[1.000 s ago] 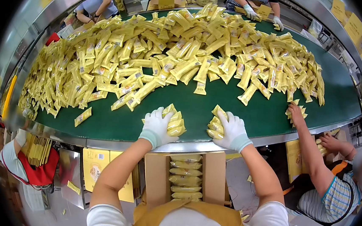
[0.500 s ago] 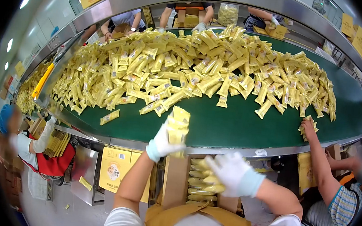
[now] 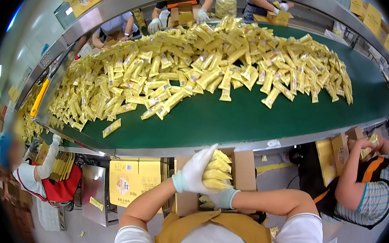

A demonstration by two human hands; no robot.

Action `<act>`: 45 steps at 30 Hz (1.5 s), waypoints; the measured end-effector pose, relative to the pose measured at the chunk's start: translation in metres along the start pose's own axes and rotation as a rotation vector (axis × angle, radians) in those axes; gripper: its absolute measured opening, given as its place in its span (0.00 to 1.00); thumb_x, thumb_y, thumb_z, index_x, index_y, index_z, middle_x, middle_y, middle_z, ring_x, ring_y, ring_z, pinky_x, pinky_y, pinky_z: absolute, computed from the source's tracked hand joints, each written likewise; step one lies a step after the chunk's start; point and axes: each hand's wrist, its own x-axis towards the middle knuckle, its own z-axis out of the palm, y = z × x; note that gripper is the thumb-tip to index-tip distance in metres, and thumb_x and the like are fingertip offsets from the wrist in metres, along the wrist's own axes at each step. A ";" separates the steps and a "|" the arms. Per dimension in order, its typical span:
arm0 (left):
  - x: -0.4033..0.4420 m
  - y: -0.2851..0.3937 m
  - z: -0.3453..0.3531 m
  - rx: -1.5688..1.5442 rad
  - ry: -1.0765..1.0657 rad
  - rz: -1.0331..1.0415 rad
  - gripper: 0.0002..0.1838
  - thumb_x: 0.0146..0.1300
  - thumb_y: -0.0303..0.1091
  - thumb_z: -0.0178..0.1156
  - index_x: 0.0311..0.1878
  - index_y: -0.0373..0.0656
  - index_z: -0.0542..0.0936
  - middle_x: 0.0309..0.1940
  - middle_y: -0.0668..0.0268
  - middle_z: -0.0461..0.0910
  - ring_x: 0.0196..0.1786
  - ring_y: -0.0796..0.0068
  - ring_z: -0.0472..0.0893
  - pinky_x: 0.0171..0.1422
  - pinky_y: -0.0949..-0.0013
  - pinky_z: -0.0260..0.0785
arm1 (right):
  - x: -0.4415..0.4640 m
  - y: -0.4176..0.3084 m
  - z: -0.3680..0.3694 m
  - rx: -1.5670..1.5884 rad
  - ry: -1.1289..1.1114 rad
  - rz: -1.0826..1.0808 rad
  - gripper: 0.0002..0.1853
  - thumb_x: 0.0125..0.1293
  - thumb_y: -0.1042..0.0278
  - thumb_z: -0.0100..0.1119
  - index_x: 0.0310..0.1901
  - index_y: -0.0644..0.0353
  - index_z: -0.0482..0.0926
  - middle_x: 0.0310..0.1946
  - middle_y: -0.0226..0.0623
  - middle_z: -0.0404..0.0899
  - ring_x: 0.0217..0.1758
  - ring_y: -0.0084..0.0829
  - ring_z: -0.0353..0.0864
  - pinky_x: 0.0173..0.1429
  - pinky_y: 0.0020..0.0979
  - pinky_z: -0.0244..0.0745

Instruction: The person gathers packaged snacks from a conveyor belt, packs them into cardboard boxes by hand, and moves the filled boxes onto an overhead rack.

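My left hand (image 3: 194, 170), in a white glove, is closed on a stack of yellow packets (image 3: 218, 170) over the open cardboard box (image 3: 244, 170) in front of me. Lower down, my right hand (image 3: 222, 198) reaches into the same box under those packets; its fingers are hidden. More packets (image 3: 205, 202) show in the box beside it. Beyond the box, a big heap of yellow packets (image 3: 186, 57) lies on the green belt (image 3: 249, 121).
The belt's metal edge (image 3: 288, 145) runs just beyond the box. Flat yellow cartons (image 3: 135, 183) stand at the left. A co-worker (image 3: 367, 194) handles packets at the right, another (image 3: 46, 174) stands at the left, and several people work across the belt.
My left hand has carried its packets from the belt side to over the box. My right hand has gone from the belt down into the box. The co-worker at right has drawn back from the belt.
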 end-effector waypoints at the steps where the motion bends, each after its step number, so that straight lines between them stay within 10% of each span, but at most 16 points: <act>1: 0.000 0.000 0.006 0.087 -0.014 -0.022 0.69 0.39 0.53 0.82 0.79 0.31 0.52 0.65 0.44 0.68 0.66 0.43 0.70 0.75 0.51 0.59 | -0.001 -0.003 0.006 0.048 0.083 0.009 0.39 0.55 0.50 0.71 0.68 0.54 0.72 0.67 0.42 0.73 0.67 0.49 0.76 0.69 0.46 0.70; 6: -0.006 -0.009 0.040 0.545 0.058 0.029 0.48 0.49 0.47 0.71 0.72 0.33 0.66 0.57 0.53 0.73 0.61 0.53 0.73 0.68 0.49 0.62 | -0.015 -0.014 -0.024 0.196 -0.239 0.169 0.46 0.53 0.43 0.73 0.72 0.52 0.66 0.65 0.46 0.73 0.65 0.47 0.77 0.66 0.44 0.74; 12: -0.009 -0.033 0.080 0.976 -0.229 -0.031 0.49 0.51 0.44 0.68 0.76 0.34 0.61 0.59 0.53 0.72 0.62 0.56 0.71 0.70 0.49 0.57 | -0.014 -0.034 -0.048 -0.074 -0.443 0.298 0.51 0.57 0.32 0.66 0.76 0.51 0.60 0.57 0.46 0.79 0.54 0.44 0.84 0.52 0.46 0.78; 19: 0.020 -0.036 0.048 0.498 -0.729 -0.094 0.51 0.55 0.45 0.68 0.75 0.26 0.57 0.70 0.38 0.63 0.76 0.43 0.60 0.80 0.47 0.51 | -0.008 -0.005 -0.059 -0.248 -0.435 0.039 0.39 0.63 0.26 0.55 0.65 0.50 0.76 0.45 0.40 0.84 0.47 0.42 0.85 0.49 0.44 0.78; 22: 0.046 -0.006 -0.030 0.260 -1.019 -0.158 0.47 0.59 0.47 0.70 0.75 0.30 0.61 0.75 0.43 0.61 0.79 0.48 0.61 0.80 0.51 0.56 | -0.031 0.055 -0.149 0.546 -0.275 -0.033 0.26 0.72 0.44 0.58 0.59 0.56 0.83 0.52 0.43 0.84 0.55 0.43 0.84 0.61 0.40 0.77; 25: 0.045 -0.050 -0.107 -0.535 -0.821 -0.221 0.26 0.72 0.37 0.61 0.68 0.31 0.74 0.67 0.50 0.76 0.69 0.56 0.75 0.76 0.60 0.64 | -0.065 0.128 -0.199 1.149 0.117 0.320 0.17 0.72 0.58 0.62 0.54 0.59 0.86 0.48 0.41 0.86 0.50 0.35 0.85 0.59 0.31 0.78; 26: 0.041 -0.076 -0.123 -0.517 -0.651 -0.164 0.24 0.73 0.38 0.61 0.66 0.34 0.77 0.63 0.54 0.80 0.65 0.61 0.79 0.71 0.64 0.69 | -0.071 0.177 -0.181 0.874 0.411 0.166 0.15 0.72 0.61 0.61 0.53 0.61 0.86 0.45 0.40 0.86 0.46 0.31 0.86 0.56 0.28 0.78; 27: 0.042 -0.096 -0.136 -0.416 -0.440 -0.143 0.24 0.72 0.37 0.61 0.67 0.36 0.76 0.62 0.53 0.81 0.65 0.61 0.79 0.72 0.63 0.68 | -0.072 0.196 -0.194 1.029 0.547 0.503 0.16 0.72 0.60 0.61 0.53 0.62 0.85 0.47 0.42 0.85 0.50 0.32 0.85 0.59 0.29 0.77; 28: 0.043 -0.111 -0.139 -0.430 -0.218 -0.403 0.25 0.73 0.38 0.60 0.68 0.35 0.75 0.64 0.53 0.79 0.66 0.61 0.78 0.73 0.62 0.67 | -0.073 0.241 -0.175 0.517 0.762 0.536 0.19 0.72 0.57 0.61 0.56 0.62 0.83 0.52 0.43 0.83 0.56 0.34 0.82 0.62 0.31 0.75; 31: 0.063 -0.200 -0.128 0.344 0.224 -0.664 0.46 0.61 0.58 0.68 0.75 0.38 0.66 0.72 0.50 0.71 0.76 0.55 0.67 0.80 0.57 0.58 | -0.079 0.362 -0.139 0.227 0.733 0.874 0.34 0.67 0.39 0.61 0.70 0.49 0.74 0.70 0.47 0.70 0.74 0.48 0.67 0.77 0.44 0.62; 37: 0.126 -0.235 -0.097 0.729 0.107 -1.071 0.51 0.46 0.75 0.66 0.76 0.76 0.66 0.82 0.56 0.50 0.83 0.42 0.47 0.77 0.23 0.40 | -0.021 0.440 -0.127 0.098 0.569 1.279 0.45 0.59 0.21 0.55 0.77 0.26 0.60 0.81 0.41 0.53 0.83 0.63 0.40 0.76 0.70 0.50; 45: 0.097 -0.239 -0.044 0.704 0.048 -0.556 0.38 0.54 0.63 0.65 0.70 0.67 0.75 0.69 0.59 0.72 0.74 0.48 0.65 0.74 0.39 0.57 | 0.044 0.339 -0.124 -0.140 0.450 0.998 0.40 0.57 0.29 0.61 0.71 0.31 0.70 0.69 0.43 0.70 0.78 0.54 0.57 0.68 0.60 0.64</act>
